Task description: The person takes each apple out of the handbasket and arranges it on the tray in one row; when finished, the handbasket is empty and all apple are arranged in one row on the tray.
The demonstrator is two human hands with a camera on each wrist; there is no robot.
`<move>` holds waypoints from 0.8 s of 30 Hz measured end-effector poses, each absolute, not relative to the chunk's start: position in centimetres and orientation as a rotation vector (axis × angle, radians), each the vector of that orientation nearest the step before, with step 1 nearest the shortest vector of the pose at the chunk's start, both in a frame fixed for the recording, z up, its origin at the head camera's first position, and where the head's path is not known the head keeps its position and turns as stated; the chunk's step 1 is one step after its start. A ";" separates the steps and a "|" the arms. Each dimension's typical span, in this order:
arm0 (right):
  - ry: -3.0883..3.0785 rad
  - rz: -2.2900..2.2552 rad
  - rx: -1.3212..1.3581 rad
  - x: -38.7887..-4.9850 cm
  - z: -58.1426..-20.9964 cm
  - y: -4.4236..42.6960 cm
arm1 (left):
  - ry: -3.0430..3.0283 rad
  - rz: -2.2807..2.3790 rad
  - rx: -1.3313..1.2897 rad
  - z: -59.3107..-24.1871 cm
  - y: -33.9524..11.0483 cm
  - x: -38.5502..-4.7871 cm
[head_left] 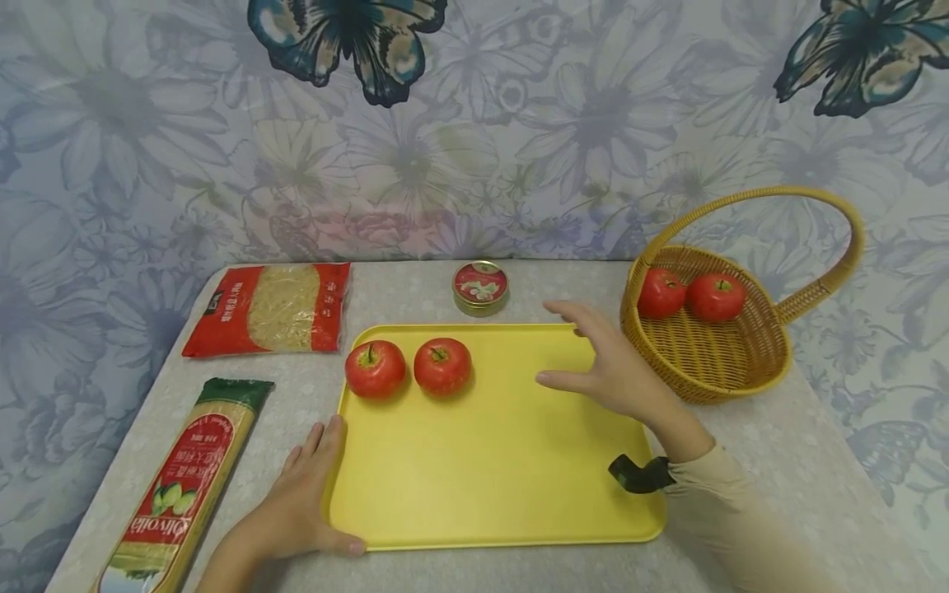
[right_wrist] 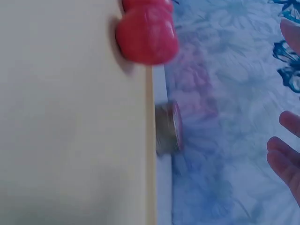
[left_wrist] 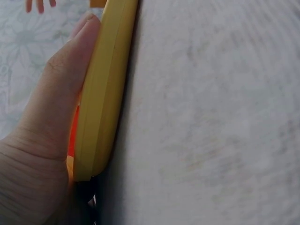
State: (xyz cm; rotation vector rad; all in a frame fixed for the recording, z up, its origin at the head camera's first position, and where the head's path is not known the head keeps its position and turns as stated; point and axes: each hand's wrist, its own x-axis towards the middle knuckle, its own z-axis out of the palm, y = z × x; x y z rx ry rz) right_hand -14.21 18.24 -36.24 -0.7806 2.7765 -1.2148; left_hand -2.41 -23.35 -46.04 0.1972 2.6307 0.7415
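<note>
While the table (head_left: 400, 296) carries everything, the tray (head_left: 474, 469) takes its middle, long side along the far edge. Basket (head_left: 712, 354) stands by the table's far right corner, right up near the tray's far right corner; can't tell if they touch. Spaghetti (head_left: 178, 494) lies slanted along the table's left edge, pasta bag (head_left: 282, 309) in its far left corner.

Left hand (head_left: 300, 494): grip spread around the tray's near left corner, fingers at the left edge, thumb at the near edge. Right hand (head_left: 611, 366): grip wide, nothing in it, over the tray's right half.

Tray tomatoes (head_left: 442, 368) sit side by side at the tray's far left corner; basket tomatoes (head_left: 715, 298) sit together inside the basket.

Key relation, my read: right grip's mouth faces the tray pair, left of it and about level, bare tray between. Basket pair is off its other side, right and slightly further back, and nearer to it. Left hand is nearer the tray pair's left one. Round, no long axis.

Tin (head_left: 480, 288): just past the tray's far edge.
</note>
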 end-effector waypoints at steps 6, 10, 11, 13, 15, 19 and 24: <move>2.929 -1.040 -0.735 -14.4 -34.6 24.2 | 2.632 0.754 0.188 -46.4 -23.5 -2.5; 2.951 -0.964 -0.680 -15.6 -33.9 27.6 | 2.625 0.767 0.177 -46.4 -23.5 -2.5; 2.938 -0.965 -0.651 -16.0 -33.8 28.3 | 2.624 0.771 0.176 -46.5 -23.5 -2.5; 2.930 -0.959 -0.598 -16.9 -33.8 29.7 | 2.619 0.775 0.169 -46.5 -23.5 -2.5; 2.921 -0.951 -0.531 -17.9 -33.9 31.0 | 2.619 0.780 0.169 -46.6 -23.5 -2.6; 2.889 -0.922 -0.377 -19.6 -34.1 33.1 | 2.626 0.775 0.175 -46.7 -23.5 -2.5; 2.843 -0.899 -0.312 -21.6 -34.7 34.0 | 2.642 0.773 0.201 -46.5 -23.5 -2.4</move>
